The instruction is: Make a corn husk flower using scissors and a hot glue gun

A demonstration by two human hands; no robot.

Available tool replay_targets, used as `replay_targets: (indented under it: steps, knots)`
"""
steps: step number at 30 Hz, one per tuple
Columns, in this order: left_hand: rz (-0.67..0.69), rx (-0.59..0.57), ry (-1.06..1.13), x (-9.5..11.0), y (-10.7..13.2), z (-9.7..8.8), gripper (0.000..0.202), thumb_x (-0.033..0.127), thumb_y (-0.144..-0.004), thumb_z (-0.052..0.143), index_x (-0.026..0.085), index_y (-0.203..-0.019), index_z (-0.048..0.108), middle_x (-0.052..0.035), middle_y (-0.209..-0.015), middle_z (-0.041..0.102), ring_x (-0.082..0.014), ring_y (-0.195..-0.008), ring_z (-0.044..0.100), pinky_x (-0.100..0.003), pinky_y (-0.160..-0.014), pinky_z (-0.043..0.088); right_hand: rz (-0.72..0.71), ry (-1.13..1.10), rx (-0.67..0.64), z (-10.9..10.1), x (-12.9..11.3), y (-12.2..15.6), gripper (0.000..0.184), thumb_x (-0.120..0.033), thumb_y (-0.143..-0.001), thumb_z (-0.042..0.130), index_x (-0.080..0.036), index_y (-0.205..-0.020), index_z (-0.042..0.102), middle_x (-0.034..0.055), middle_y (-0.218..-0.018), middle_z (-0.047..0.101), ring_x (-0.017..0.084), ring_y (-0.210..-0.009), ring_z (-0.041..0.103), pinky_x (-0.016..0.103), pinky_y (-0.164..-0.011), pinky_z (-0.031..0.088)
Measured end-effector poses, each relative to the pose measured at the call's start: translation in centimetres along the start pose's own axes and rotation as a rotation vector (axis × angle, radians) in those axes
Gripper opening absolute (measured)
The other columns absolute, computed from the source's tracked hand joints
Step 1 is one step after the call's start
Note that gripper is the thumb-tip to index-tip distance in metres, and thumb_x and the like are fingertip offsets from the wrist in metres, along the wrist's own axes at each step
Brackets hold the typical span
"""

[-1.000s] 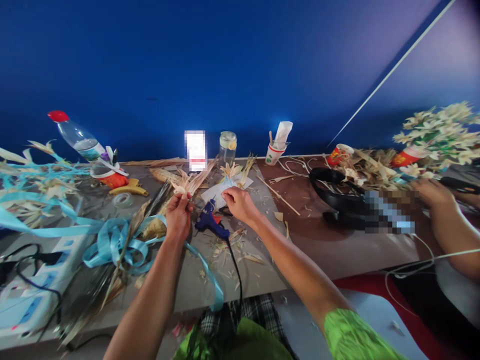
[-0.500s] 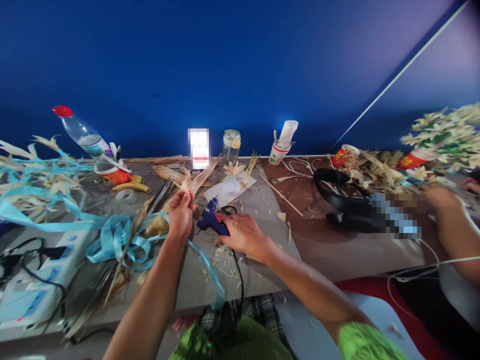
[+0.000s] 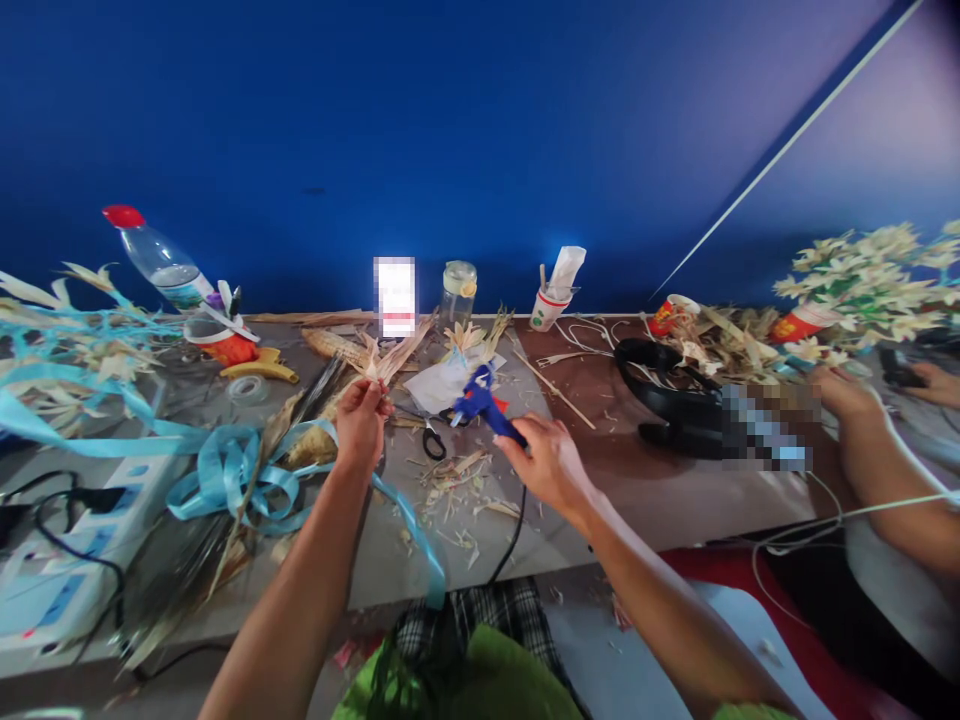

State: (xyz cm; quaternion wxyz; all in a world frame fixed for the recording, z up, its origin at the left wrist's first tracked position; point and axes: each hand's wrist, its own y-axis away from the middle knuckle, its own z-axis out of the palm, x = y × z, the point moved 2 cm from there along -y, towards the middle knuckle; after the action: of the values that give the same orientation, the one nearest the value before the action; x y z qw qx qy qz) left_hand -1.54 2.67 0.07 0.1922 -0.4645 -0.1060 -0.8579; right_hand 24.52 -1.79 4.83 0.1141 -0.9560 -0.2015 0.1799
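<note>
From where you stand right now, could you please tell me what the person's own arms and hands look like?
The left hand and right hand are ungloved, with bare forearms. A sliver of green sleeve shows on the right arm; none shows on the left.

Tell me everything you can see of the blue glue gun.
The glue gun is deep blue, looks like plastic, with a red patch near its handle and a pale tip pointing down and to the left. The right hand grips its handle, apparently holding it above the table. A black cord trails below toward the near edge.
</note>
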Motion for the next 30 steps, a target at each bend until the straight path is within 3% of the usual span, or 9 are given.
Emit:
replay_targets:
  steps: [6,12,15,17,19,21,24,27,30]
  knots:
    - [-0.049,-0.038,-0.060,-0.3,0.4,0.6,0.026,0.029,-0.060,0.077,0.015,-0.072,0.058,0.0026,-0.072,0.059,-0.0024,-0.047,0.044,-0.019,-0.049,0.038,0.239,0.166,0.016,1.3,4.9,-0.2,0.030,-0.042,-0.087,0.048,-0.017,-0.083,0.065,0.0070,-0.081,0.065,0.018,-0.074,0.059,0.027,-0.067,0.037]
    - [-0.070,-0.057,-0.060,-0.3,0.6,0.7,0.028,0.031,-0.060,0.077,0.016,-0.072,0.057,0.0018,-0.077,0.060,-0.0022,-0.048,0.044,-0.021,-0.053,0.040,0.305,0.244,-0.099,2.6,5.1,-1.0,0.032,-0.044,-0.085,0.050,-0.017,-0.090,0.067,0.0104,-0.087,0.065,0.022,-0.080,0.061,0.032,-0.072,0.040]
    - [-0.055,-0.057,-0.058,-0.3,0.6,0.6,0.026,0.031,-0.062,0.076,0.016,-0.072,0.057,0.0015,-0.077,0.060,-0.0024,-0.048,0.044,-0.020,-0.052,0.040,0.289,0.174,0.043,2.1,4.8,-1.4,0.037,-0.045,-0.082,0.055,-0.017,-0.104,0.064,0.0131,-0.099,0.063,0.024,-0.089,0.059,0.035,-0.078,0.042]
    - [-0.048,-0.061,-0.045,-0.3,0.5,0.6,0.024,0.030,-0.063,0.075,0.016,-0.071,0.057,0.0012,-0.076,0.060,-0.0031,-0.049,0.045,-0.020,-0.052,0.039,0.223,0.047,0.204,1.6,3.9,-1.9,0.040,-0.043,-0.083,0.055,-0.016,-0.112,0.060,0.0143,-0.107,0.059,0.023,-0.093,0.058,0.035,-0.080,0.044]
    - [-0.040,-0.067,-0.031,-0.4,0.3,0.5,0.023,0.029,-0.064,0.074,0.016,-0.071,0.056,0.0009,-0.074,0.060,-0.0039,-0.050,0.046,-0.020,-0.053,0.039,0.115,-0.140,0.244,1.4,2.1,-2.8,0.035,-0.038,-0.086,0.050,-0.014,-0.110,0.060,0.0130,-0.104,0.060,0.018,-0.084,0.058,0.030,-0.076,0.046]
    - [-0.026,-0.069,-0.025,-0.4,0.2,0.4,0.023,0.028,-0.064,0.074,0.016,-0.070,0.055,0.0009,-0.073,0.060,-0.0043,-0.050,0.047,-0.021,-0.054,0.040,-0.010,-0.269,0.148,2.0,-0.5,-3.9,0.027,-0.034,-0.088,0.048,-0.015,-0.100,0.064,0.0092,-0.092,0.062,0.016,-0.078,0.058,0.027,-0.075,0.046]
    - [-0.004,-0.052,-0.026,-0.3,0.1,0.2,0.024,0.028,-0.063,0.074,0.017,-0.070,0.054,0.0014,-0.072,0.060,-0.0044,-0.049,0.046,-0.022,-0.055,0.041,-0.208,-0.240,-0.041,4.0,-5.0,-5.8,0.022,-0.027,-0.087,0.049,-0.016,-0.096,0.067,0.0082,-0.091,0.063,0.017,-0.090,0.057,0.028,-0.085,0.043]
    - [0.007,-0.017,-0.029,-0.1,0.1,0.0,0.026,0.028,-0.060,0.075,0.016,-0.069,0.054,0.0022,-0.068,0.060,-0.0049,-0.051,0.048,-0.021,-0.055,0.041,-0.240,-0.045,-0.187,6.6,-8.1,-7.5,0.021,-0.024,-0.085,0.050,-0.016,-0.092,0.068,0.0106,-0.094,0.062,0.021,-0.092,0.055,0.032,-0.083,0.043]
    - [0.017,-0.007,-0.049,0.0,0.1,-0.1,0.024,0.027,-0.061,0.075,0.016,-0.068,0.055,0.0029,-0.065,0.058,-0.0055,-0.053,0.049,-0.020,-0.054,0.039,-0.255,0.077,-0.256,8.7,-9.4,-8.6,0.024,-0.022,-0.083,0.047,-0.013,-0.092,0.067,0.0139,-0.099,0.061,0.025,-0.095,0.053,0.036,-0.080,0.044]
